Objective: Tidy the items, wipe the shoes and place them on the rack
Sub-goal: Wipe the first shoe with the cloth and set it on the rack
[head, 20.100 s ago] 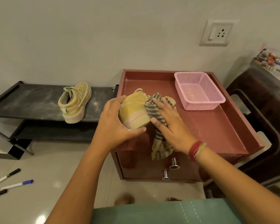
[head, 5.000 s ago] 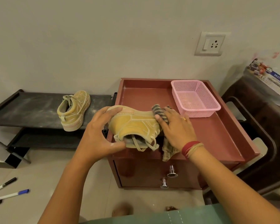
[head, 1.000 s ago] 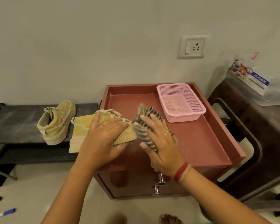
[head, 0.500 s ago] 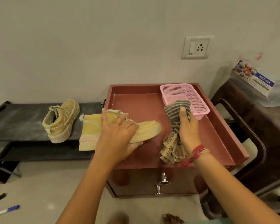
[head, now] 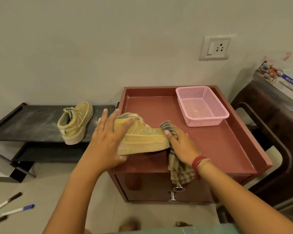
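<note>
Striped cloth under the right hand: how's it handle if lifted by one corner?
Probably floppy: the striped cloth bunches under the right hand against the shoe, and its free end droops over the cabinet front edge. Likely light, since it hangs in loose folds. It would probably trail and could snag the drawer knobs below.

The left hand [head: 107, 146] hides the heel of the shoe [head: 142, 137]; the right hand [head: 181, 146] covers much of the cloth [head: 179, 173].
</note>
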A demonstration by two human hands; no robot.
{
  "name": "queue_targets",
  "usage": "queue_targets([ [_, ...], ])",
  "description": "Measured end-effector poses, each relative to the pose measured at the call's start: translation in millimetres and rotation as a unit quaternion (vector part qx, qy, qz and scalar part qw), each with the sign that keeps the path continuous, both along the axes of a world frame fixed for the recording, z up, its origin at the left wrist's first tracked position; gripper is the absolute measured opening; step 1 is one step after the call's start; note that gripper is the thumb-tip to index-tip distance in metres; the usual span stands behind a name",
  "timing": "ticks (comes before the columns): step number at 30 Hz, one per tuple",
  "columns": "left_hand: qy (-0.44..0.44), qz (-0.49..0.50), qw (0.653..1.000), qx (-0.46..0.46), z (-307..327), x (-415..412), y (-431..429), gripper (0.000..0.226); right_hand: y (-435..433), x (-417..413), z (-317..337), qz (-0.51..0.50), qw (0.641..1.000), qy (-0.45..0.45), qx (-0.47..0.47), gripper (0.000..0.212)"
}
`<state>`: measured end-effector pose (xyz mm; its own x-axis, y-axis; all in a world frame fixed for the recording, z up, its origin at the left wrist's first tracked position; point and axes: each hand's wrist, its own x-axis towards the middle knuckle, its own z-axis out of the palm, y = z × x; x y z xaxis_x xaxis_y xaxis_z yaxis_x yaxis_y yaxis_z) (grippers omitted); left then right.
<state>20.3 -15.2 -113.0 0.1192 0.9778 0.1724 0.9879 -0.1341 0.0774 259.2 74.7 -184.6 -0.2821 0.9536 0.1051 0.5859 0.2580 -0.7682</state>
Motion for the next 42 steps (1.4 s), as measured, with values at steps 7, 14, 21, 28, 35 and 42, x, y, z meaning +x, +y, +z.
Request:
queue_targets([
  [7,-0.030,-0.029,0.997,-0.062,11,1,-18,0.117,-5,2,31,-0.057,0.995,0.086,0.016,0.046],
  [14,-0.063,-0.038,0.997,-0.034,8,-13,-34,0.130,-52,-18,10,0.062,0.994,-0.079,0.040,0.065],
  [21,-0.202,-0.059,0.978,-0.001,-2,-18,-34,0.115,-5,-7,2,-0.097,0.985,0.104,-0.100,0.073],
  [28,-0.201,-0.052,0.978,-0.027,-19,-18,-29,0.139,-54,-34,9,0.014,0.996,0.087,-0.019,0.061],
  [35,-0.215,-0.053,0.974,-0.055,-13,-23,-30,0.126,-14,-7,-5,-0.048,0.987,-0.148,-0.034,0.061],
  [42,-0.255,-0.031,0.965,0.050,-6,-16,-40,0.101,-3,15,34,-0.148,0.978,-0.130,0.061,0.052],
])
